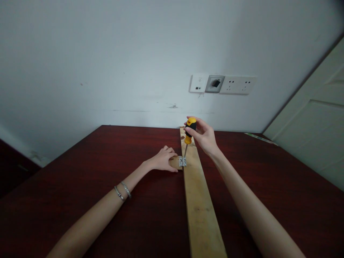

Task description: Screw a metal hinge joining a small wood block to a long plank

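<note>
Though tilted, screwdriver (188, 139) in curled right hand (205, 138), block (175, 163) in pinching left hand (160, 159).

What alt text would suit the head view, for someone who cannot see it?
The right hand holds a screwdriver, its tip at a metal hinge that spans a long board and a small block gripped by the left hand. The board lies on a dark red table; sockets are on the wall behind.

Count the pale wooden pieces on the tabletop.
2: the long board reaching toward the wall, and the short block held by the left hand at the board's left edge.
</note>
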Available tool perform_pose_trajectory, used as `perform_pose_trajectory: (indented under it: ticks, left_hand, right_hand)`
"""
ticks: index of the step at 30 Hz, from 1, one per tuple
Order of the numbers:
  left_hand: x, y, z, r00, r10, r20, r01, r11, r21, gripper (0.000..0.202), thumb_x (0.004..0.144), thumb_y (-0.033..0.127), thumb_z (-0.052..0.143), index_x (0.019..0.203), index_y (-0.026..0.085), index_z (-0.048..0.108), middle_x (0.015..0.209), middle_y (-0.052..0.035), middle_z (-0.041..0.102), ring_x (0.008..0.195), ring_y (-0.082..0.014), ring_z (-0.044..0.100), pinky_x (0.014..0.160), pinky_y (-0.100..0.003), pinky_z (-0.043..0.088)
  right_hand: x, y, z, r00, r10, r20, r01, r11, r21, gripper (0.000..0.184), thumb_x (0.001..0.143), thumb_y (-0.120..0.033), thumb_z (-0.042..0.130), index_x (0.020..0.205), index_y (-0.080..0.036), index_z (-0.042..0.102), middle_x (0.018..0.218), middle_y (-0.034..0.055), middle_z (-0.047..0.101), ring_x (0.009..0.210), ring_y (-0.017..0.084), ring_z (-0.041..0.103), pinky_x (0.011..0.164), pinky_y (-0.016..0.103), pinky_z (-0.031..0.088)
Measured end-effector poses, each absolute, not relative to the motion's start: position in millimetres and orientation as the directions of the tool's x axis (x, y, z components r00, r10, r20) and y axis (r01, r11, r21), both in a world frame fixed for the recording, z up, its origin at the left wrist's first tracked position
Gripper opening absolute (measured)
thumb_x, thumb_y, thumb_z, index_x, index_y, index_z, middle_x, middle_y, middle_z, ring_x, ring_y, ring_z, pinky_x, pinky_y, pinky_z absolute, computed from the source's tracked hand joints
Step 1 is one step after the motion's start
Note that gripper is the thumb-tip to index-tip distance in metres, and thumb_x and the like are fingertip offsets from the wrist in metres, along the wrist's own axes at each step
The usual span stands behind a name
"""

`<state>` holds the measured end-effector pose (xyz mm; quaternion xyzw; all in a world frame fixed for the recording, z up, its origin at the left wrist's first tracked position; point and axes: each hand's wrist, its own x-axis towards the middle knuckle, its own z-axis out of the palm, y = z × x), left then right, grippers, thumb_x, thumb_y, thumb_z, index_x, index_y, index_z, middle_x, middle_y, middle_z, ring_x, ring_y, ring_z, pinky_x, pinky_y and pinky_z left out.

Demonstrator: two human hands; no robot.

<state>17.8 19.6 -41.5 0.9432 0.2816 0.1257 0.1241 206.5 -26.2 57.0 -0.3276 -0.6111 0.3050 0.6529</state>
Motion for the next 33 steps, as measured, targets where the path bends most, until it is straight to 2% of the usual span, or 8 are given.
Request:
perform_pose_trajectory:
  ticks: [10,22,33]
  left_hand:
    - [18,19,-42,0.801,0.57,0.185,0.484,-0.797,0.36,0.063,0.059,0.057,0.074,0.109,0.021,0.062,0.103,-0.0068,0.054,0.095,-0.0251,0.041,0.084,-0.036,0.039]
    - [19,16,-38,0.788,0.593,0.165,0.492,-0.768,0.409,0.06,0.059,0.052,0.076,0.108,0.021,0.062,0.104,-0.007,0.053,0.097,-0.0245,0.041,0.088,-0.037,0.039]
    - [20,15,-33,0.792,0.596,0.131,0.516,-0.769,0.377,0.06,0.059,0.052,0.077,0.106,0.018,0.062,0.095,-0.006,0.054,0.092,-0.024,0.042,0.085,-0.036,0.038]
  right_hand:
    - [207,-26,57,0.081,0.783,0.617,-0.001,0.619,-0.785,0.037,0.072,-0.031,0.07,0.108,-0.027,0.062,0.107,0.0037,0.065,0.1,0.021,0.062,0.093,0.044,0.05]
    - [205,-29,61,0.192,0.73,0.656,0.035,0.663,-0.748,0.041,0.075,-0.036,0.067,0.114,-0.028,0.06,0.102,0.0032,0.065,0.096,0.021,0.063,0.093,0.044,0.05]
    - [198,-27,53,0.17,0.707,0.686,0.05,0.69,-0.723,0.045,0.074,-0.038,0.068,0.117,-0.029,0.059,0.115,0.0039,0.063,0.101,0.021,0.063,0.099,0.046,0.046]
